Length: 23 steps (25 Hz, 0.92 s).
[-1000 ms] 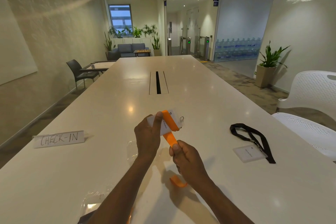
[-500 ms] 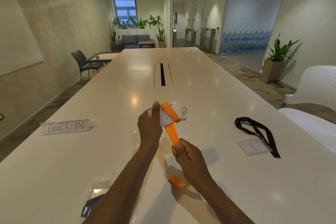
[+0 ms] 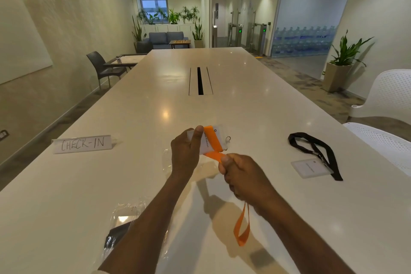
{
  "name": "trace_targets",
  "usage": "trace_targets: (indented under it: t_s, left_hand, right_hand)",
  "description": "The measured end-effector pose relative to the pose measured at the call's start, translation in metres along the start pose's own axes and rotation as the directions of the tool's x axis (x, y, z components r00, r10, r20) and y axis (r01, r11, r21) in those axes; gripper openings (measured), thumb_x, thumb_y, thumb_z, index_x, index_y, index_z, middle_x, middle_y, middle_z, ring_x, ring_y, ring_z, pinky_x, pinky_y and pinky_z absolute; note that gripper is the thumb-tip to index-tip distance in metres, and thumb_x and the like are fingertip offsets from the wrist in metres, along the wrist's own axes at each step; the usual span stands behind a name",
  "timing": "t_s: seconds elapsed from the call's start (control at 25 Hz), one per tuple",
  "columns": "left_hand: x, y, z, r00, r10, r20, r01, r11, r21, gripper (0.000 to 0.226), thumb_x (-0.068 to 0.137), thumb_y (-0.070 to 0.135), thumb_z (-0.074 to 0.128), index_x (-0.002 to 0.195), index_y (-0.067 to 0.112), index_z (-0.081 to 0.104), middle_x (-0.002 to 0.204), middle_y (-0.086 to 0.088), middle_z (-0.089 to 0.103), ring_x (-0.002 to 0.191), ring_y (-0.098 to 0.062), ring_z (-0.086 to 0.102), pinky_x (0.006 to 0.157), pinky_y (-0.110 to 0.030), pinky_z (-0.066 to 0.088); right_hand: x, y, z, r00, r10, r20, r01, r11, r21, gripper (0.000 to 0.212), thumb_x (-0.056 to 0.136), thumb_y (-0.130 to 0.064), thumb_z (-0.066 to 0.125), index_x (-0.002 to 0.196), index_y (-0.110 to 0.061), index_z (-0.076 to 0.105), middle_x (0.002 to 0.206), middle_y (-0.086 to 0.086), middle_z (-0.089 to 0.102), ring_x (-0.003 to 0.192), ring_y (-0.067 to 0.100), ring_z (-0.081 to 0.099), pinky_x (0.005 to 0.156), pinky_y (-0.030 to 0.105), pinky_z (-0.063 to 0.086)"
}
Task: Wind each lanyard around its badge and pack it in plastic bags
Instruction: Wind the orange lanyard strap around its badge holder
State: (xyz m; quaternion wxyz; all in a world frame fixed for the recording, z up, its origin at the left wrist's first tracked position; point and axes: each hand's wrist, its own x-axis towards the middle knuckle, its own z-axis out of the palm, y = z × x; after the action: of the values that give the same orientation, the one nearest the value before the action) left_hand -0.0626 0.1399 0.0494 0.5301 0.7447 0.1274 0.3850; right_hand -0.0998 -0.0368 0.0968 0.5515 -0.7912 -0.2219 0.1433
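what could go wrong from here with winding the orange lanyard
1. The left hand holds the badge mainly by one end, so the right hand's pull on the orange lanyard might twist it and loosen the wrap.
2. A long loop hangs below the right hand; it may snag or leave a slack end that unwinds.
3. The metal clip sticks out past the badge edge and could catch on a plastic bag.
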Motion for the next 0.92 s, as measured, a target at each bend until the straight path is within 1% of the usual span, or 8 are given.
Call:
trace_targets:
  t_s: [0.12, 0.2, 0.36, 0.52, 0.6, 0.72, 0.8, 0.92]
  left_hand:
    - [-0.007, -0.005, 0.000, 0.997, 0.060, 0.056, -0.061, 0.998, 0.022, 0.051, 0.088, 0.061, 0.052, 0.068, 0.016, 0.065, 0.060, 0.002, 0.060, 0.058, -0.013, 0.056, 0.054, -0.022, 0.044]
    - [-0.010, -0.007, -0.001, 0.990, 0.099, 0.104, -0.104, 0.994, 0.040, 0.043, 0.088, 0.062, 0.050, 0.068, 0.027, 0.064, 0.062, 0.005, 0.063, 0.062, -0.011, 0.060, 0.058, -0.026, 0.049]
    - [-0.024, -0.017, -0.004, 0.966, 0.131, 0.222, -0.147, 0.988, 0.054, 0.042, 0.091, 0.064, 0.048, 0.077, 0.030, 0.068, 0.070, 0.005, 0.067, 0.065, -0.013, 0.063, 0.062, -0.037, 0.053]
    - [-0.044, -0.015, -0.006, 0.926, 0.149, 0.347, -0.163, 0.987, 0.011, 0.044, 0.089, 0.075, 0.039, 0.078, 0.042, 0.067, 0.070, 0.015, 0.068, 0.068, -0.010, 0.068, 0.060, -0.018, 0.054]
    - [-0.052, -0.007, -0.005, 0.918, 0.159, 0.363, -0.163, 0.987, -0.020, 0.043, 0.086, 0.079, 0.037, 0.074, 0.048, 0.065, 0.067, 0.019, 0.065, 0.066, -0.008, 0.067, 0.061, -0.015, 0.052]
    - [-0.058, 0.007, -0.005, 0.902, 0.177, 0.393, -0.152, 0.984, -0.095, 0.041, 0.083, 0.080, 0.039, 0.075, 0.049, 0.064, 0.069, 0.015, 0.066, 0.068, -0.011, 0.067, 0.065, -0.021, 0.056]
    - [-0.062, 0.015, -0.004, 0.883, 0.214, 0.418, -0.177, 0.976, -0.127, 0.041, 0.079, 0.081, 0.045, 0.075, 0.046, 0.065, 0.069, 0.015, 0.066, 0.069, -0.011, 0.068, 0.064, -0.024, 0.058]
    - [-0.064, 0.028, -0.004, 0.880, 0.235, 0.413, -0.222, 0.972, -0.079, 0.046, 0.070, 0.085, 0.051, 0.077, 0.040, 0.058, 0.071, 0.017, 0.063, 0.068, -0.009, 0.067, 0.059, -0.022, 0.056]
  right_hand:
    - [0.002, -0.029, -0.020, 0.994, 0.093, 0.065, -0.097, 0.992, 0.074, 0.035, 0.101, -0.030, 0.041, 0.069, -0.020, 0.054, 0.047, -0.010, 0.038, 0.038, 0.007, 0.030, 0.041, 0.021, 0.026]
    - [0.006, -0.046, -0.033, 0.992, 0.101, 0.079, -0.106, 0.992, 0.064, 0.033, 0.100, -0.026, 0.042, 0.069, -0.018, 0.053, 0.047, -0.009, 0.037, 0.038, 0.007, 0.028, 0.040, 0.021, 0.024]
    - [0.020, -0.078, -0.057, 0.988, 0.119, 0.096, -0.116, 0.993, -0.034, 0.036, 0.102, -0.035, 0.042, 0.072, -0.017, 0.052, 0.044, -0.010, 0.036, 0.034, 0.005, 0.027, 0.035, 0.018, 0.024]
    - [0.036, -0.102, -0.075, 0.994, 0.079, 0.082, -0.061, 0.978, -0.200, 0.038, 0.097, -0.042, 0.050, 0.069, -0.017, 0.052, 0.054, -0.005, 0.042, 0.048, 0.010, 0.034, 0.048, 0.023, 0.033]
    - [0.047, -0.110, -0.079, 0.995, 0.077, 0.056, -0.066, 0.984, -0.167, 0.035, 0.097, -0.041, 0.052, 0.071, -0.017, 0.053, 0.058, -0.003, 0.042, 0.050, 0.010, 0.034, 0.049, 0.023, 0.033]
    - [0.067, -0.112, -0.081, 0.994, 0.110, -0.011, -0.110, 0.993, -0.051, 0.033, 0.098, -0.033, 0.050, 0.069, -0.017, 0.052, 0.056, -0.003, 0.040, 0.045, 0.007, 0.030, 0.042, 0.020, 0.028]
    - [0.082, -0.108, -0.080, 0.990, 0.138, -0.011, -0.138, 0.990, 0.015, 0.034, 0.098, -0.031, 0.049, 0.067, -0.017, 0.050, 0.053, -0.004, 0.039, 0.042, 0.007, 0.028, 0.039, 0.019, 0.026]
    - [0.100, -0.094, -0.077, 0.980, 0.199, 0.001, -0.199, 0.978, 0.060, 0.034, 0.099, -0.030, 0.047, 0.068, -0.016, 0.052, 0.050, -0.004, 0.037, 0.040, 0.007, 0.027, 0.035, 0.018, 0.025]
